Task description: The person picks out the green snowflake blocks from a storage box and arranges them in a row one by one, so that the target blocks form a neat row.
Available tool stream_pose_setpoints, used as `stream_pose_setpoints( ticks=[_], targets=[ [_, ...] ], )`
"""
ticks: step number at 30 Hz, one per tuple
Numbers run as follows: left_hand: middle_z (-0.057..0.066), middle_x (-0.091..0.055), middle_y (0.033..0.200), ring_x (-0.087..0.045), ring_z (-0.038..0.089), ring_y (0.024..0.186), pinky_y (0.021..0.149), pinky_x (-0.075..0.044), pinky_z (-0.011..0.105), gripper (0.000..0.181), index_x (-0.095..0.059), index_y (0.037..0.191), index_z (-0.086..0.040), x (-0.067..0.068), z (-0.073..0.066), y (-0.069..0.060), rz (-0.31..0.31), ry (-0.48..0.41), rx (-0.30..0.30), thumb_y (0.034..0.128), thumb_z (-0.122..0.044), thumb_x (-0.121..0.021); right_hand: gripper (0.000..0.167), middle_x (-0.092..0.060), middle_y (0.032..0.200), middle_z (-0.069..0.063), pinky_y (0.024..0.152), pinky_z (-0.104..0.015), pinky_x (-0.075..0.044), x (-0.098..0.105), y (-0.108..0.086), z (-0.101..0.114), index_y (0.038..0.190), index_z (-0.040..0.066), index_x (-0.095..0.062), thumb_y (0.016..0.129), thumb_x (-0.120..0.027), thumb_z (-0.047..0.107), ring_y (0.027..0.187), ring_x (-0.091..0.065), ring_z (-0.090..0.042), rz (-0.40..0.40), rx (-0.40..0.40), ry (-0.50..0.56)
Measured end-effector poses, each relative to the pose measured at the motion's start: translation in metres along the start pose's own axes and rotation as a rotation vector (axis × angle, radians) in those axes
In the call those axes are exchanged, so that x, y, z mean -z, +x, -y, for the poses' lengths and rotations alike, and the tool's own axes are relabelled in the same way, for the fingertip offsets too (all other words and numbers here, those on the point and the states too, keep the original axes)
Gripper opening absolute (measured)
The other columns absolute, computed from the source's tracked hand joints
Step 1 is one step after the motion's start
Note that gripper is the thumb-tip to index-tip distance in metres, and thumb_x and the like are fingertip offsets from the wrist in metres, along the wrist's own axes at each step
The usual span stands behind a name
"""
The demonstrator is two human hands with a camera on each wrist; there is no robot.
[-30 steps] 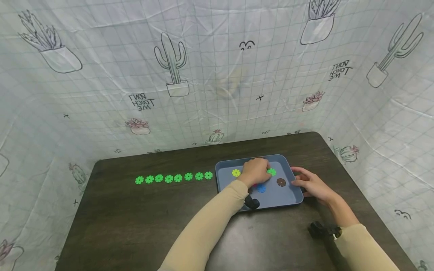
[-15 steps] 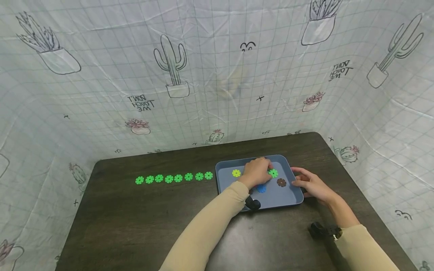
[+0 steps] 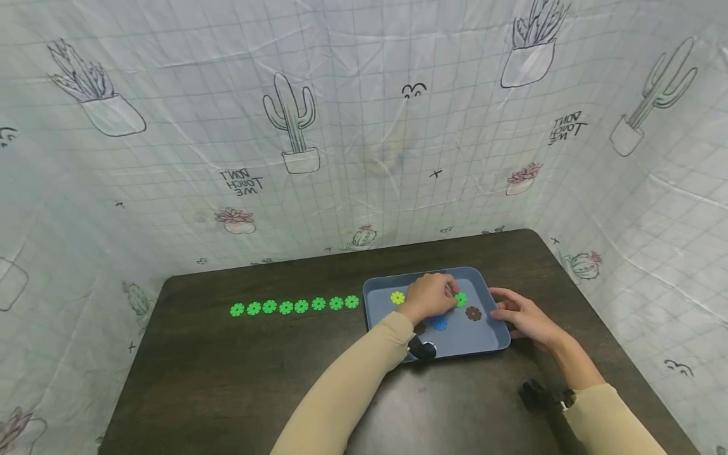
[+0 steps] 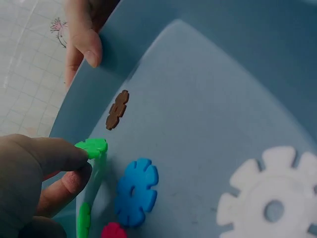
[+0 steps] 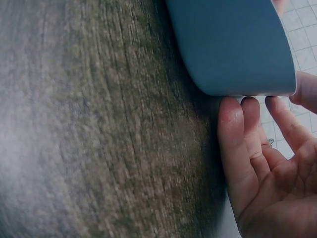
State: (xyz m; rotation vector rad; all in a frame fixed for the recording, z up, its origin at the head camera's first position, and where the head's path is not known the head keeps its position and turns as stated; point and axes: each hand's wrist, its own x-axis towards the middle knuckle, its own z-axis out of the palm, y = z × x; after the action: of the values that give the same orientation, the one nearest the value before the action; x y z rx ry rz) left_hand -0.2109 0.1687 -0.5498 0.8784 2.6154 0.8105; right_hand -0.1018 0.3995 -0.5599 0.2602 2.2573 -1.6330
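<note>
My left hand (image 3: 431, 296) is over the blue-grey tray (image 3: 483, 341), pinching a green flower-shaped plastic disc (image 4: 94, 147) between thumb and finger. Below it in the left wrist view is another green disc (image 4: 84, 220), seen nearly edge-on. A blue disc (image 4: 137, 192), a brown disc (image 4: 117, 110), a large-looking white disc (image 4: 270, 193) and part of a red disc (image 4: 114, 231) lie on the tray floor. My right hand (image 3: 529, 318) grips the tray's right side, thumb at the rim and fingertips against the outer wall (image 5: 237, 59).
Left of the tray, several green discs (image 3: 286, 308) form a row on the dark wooden table (image 3: 227, 379). A yellow disc (image 3: 397, 297) lies at the tray's left. A patterned white cloth (image 3: 352, 158) hangs behind and beside the table.
The left hand's fingers and the green disc at their tips have shifted slightly right within the tray. My right hand stays at the tray's side. The head view has tilted a little.
</note>
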Motion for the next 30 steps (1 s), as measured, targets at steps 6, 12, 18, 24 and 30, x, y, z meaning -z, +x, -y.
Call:
stream_pose_setpoints(
  ticks=[6, 12, 18, 24, 30],
  targets=[
    [-0.025, -0.065, 0.079, -0.057, -0.004, 0.072, 0.062, -0.044, 0.021, 0.011, -0.074, 0.099, -0.029, 0.007, 0.003, -0.008, -0.019, -0.081, 0.017, 0.0897, -0.027, -0.079, 0.069, -0.058, 0.133, -0.029, 0.079, -0.049, -0.059, 0.000, 0.000, -0.002, 0.162, 0.006, -0.028, 0.104, -0.064, 0.020, 0.103, -0.068, -0.030, 0.000, 0.003, 0.002],
    [-0.023, -0.064, 0.081, -0.058, -0.003, 0.069, 0.060, -0.046, 0.021, 0.011, -0.074, 0.099, -0.029, 0.019, 0.007, -0.019, -0.077, -0.165, 0.006, 0.0892, -0.025, -0.079, 0.070, -0.057, 0.134, -0.029, 0.079, -0.050, -0.059, 0.003, 0.000, -0.002, 0.162, 0.006, -0.027, 0.104, -0.064, 0.020, 0.103, -0.068, -0.029, 0.002, 0.018, -0.005],
    [-0.022, -0.064, 0.080, -0.058, -0.003, 0.069, 0.060, -0.047, 0.022, 0.010, -0.074, 0.099, -0.027, 0.030, 0.015, -0.030, -0.148, -0.216, 0.003, 0.0905, -0.026, -0.079, 0.070, -0.057, 0.134, -0.029, 0.080, -0.050, -0.059, 0.005, 0.001, -0.003, 0.162, 0.006, -0.027, 0.105, -0.064, 0.020, 0.103, -0.068, -0.029, 0.010, 0.029, -0.008],
    [-0.022, -0.065, 0.079, -0.059, -0.001, 0.066, 0.059, -0.046, 0.023, 0.012, -0.074, 0.101, -0.025, 0.042, 0.024, -0.041, -0.231, -0.259, -0.009, 0.0895, -0.025, -0.078, 0.070, -0.056, 0.136, -0.031, 0.079, -0.050, -0.059, 0.004, 0.002, -0.003, 0.162, 0.005, -0.026, 0.105, -0.063, 0.019, 0.102, -0.068, -0.030, 0.014, 0.029, -0.006],
    [-0.018, -0.068, 0.082, -0.059, 0.000, 0.064, 0.055, -0.041, 0.024, 0.012, -0.075, 0.102, -0.022, 0.056, 0.036, -0.054, -0.301, -0.305, -0.024, 0.0897, -0.020, -0.075, 0.070, -0.052, 0.139, -0.035, 0.079, -0.050, -0.059, 0.003, 0.003, -0.002, 0.162, 0.005, -0.025, 0.105, -0.063, 0.019, 0.103, -0.068, -0.030, 0.015, 0.023, -0.006]
  ],
)
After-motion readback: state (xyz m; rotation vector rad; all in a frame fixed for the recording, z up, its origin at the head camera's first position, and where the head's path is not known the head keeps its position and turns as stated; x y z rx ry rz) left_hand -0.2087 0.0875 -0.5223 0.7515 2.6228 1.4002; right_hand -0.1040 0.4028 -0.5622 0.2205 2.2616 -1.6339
